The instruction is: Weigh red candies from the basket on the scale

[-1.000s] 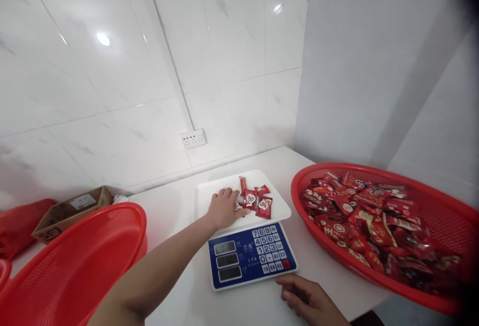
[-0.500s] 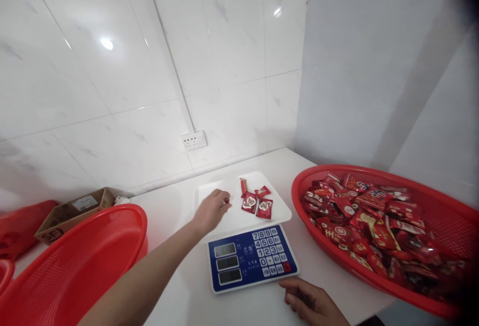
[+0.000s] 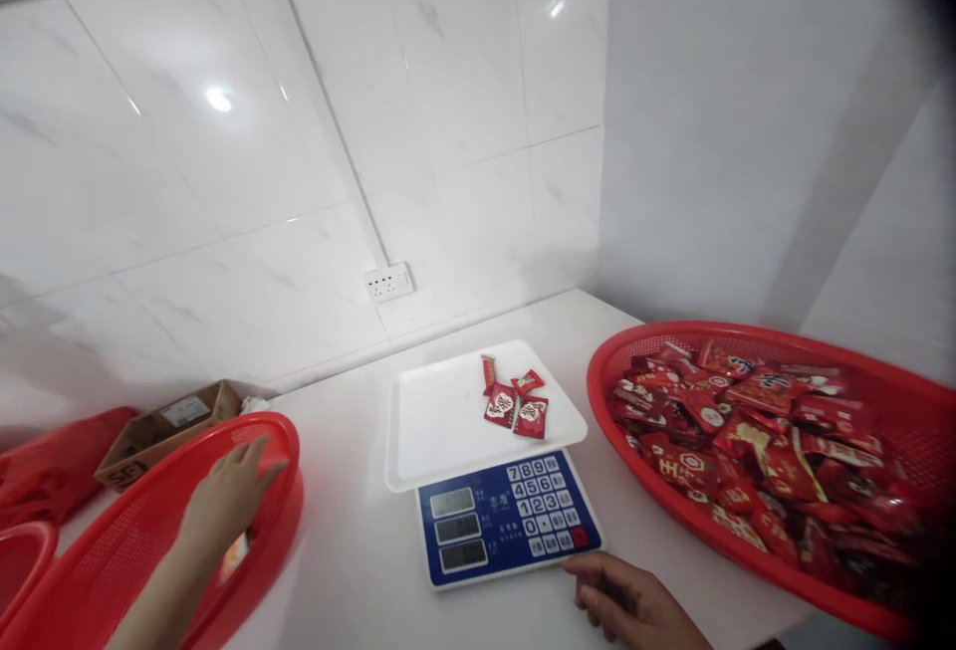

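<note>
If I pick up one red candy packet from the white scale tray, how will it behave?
The candy packets look small and flat, so probably light. Their glossy wrappers may slip between fingers. On the smooth scale tray they would likely slide, not roll.

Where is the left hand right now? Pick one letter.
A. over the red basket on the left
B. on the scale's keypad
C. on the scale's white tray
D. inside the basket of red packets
A: the left hand is spread over the near-left red basket, away from the scale.
</note>
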Motion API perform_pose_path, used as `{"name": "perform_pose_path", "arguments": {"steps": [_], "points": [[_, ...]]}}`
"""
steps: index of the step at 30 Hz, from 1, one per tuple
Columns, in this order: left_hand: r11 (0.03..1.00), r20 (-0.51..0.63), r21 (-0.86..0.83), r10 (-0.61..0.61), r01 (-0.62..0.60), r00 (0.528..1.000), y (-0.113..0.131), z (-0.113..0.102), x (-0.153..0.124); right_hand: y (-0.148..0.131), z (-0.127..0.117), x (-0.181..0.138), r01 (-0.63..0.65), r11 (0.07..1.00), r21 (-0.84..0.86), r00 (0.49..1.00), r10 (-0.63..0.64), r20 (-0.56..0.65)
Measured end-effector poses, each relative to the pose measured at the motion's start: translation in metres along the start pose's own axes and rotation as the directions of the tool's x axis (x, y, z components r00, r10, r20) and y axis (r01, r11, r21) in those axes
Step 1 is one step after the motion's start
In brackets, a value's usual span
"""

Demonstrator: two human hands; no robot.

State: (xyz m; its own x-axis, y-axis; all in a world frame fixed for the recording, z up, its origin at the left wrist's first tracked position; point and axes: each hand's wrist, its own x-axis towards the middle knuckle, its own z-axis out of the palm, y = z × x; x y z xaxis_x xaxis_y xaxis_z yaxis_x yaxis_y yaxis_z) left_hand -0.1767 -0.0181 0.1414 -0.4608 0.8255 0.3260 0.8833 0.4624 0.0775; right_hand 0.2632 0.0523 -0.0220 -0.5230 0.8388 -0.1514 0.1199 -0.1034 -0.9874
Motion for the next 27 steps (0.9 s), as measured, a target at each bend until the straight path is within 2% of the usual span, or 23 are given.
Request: {"name": "perform_pose_path", "arguments": {"steps": [2, 4, 5, 7, 9, 11, 13, 16, 18, 21, 23, 25, 27], "points": [[0.996, 0.037, -0.039, 0.079, -0.078, 0.996, 0.035, 0.01, 0.005, -0.003, 0.001, 0.0, 0.013, 1.0, -0.007, 1.0, -0.013, -0.004], [0.953, 0.08, -0.21, 0.241, -0.22, 0.967, 0.086, 0.02, 0.009, -0.006, 0.001, 0.0, 0.031, 0.999, -0.012, 0.999, -0.03, 0.017], [0.913, 0.121, -0.289, 0.333, -0.288, 0.935, 0.114, 0.025, 0.011, -0.008, 0.001, 0.0, 0.036, 0.999, -0.014, 0.999, -0.036, 0.024], [0.82, 0.21, -0.397, 0.518, -0.412, 0.829, 0.168, 0.035, 0.013, -0.01, 0.001, 0.0, 0.038, 0.999, -0.024, 0.999, -0.037, 0.017], [0.765, 0.249, -0.444, 0.605, -0.466, 0.756, 0.212, 0.046, 0.019, -0.011, 0.003, -0.001, 0.033, 0.999, -0.041, 0.999, -0.034, -0.023], [0.736, 0.294, -0.469, 0.651, -0.487, 0.7, 0.243, 0.055, 0.03, -0.009, 0.004, -0.003, 0.033, 0.998, -0.06, 0.997, -0.037, -0.062], [0.72, 0.333, -0.479, 0.678, -0.502, 0.655, 0.263, 0.063, 0.045, -0.007, 0.006, -0.004, 0.049, 0.996, -0.081, 0.995, -0.055, -0.077], [0.687, 0.362, -0.495, 0.719, -0.531, 0.593, 0.278, 0.067, 0.061, -0.004, 0.007, -0.006, 0.097, 0.99, -0.106, 0.992, -0.105, -0.073], [0.687, 0.354, -0.49, 0.719, -0.536, 0.598, 0.281, 0.066, 0.063, -0.002, 0.006, -0.006, 0.117, 0.986, -0.115, 0.99, -0.125, -0.067], [0.717, 0.303, -0.466, 0.679, -0.518, 0.669, 0.277, 0.06, 0.049, 0.0, 0.005, -0.005, 0.122, 0.984, -0.128, 0.99, -0.131, -0.058], [0.727, 0.263, -0.461, 0.66, -0.509, 0.704, 0.265, 0.05, 0.037, 0.001, 0.004, -0.006, 0.12, 0.983, -0.14, 0.99, -0.129, -0.055], [0.742, 0.231, -0.454, 0.632, -0.493, 0.74, 0.242, 0.036, 0.026, 0.001, 0.004, -0.006, 0.117, 0.983, -0.144, 0.991, -0.125, -0.051], [0.788, 0.206, -0.422, 0.565, -0.448, 0.799, 0.207, 0.018, 0.02, 0.002, 0.003, -0.007, 0.112, 0.984, -0.142, 0.992, -0.12, -0.049]]}}
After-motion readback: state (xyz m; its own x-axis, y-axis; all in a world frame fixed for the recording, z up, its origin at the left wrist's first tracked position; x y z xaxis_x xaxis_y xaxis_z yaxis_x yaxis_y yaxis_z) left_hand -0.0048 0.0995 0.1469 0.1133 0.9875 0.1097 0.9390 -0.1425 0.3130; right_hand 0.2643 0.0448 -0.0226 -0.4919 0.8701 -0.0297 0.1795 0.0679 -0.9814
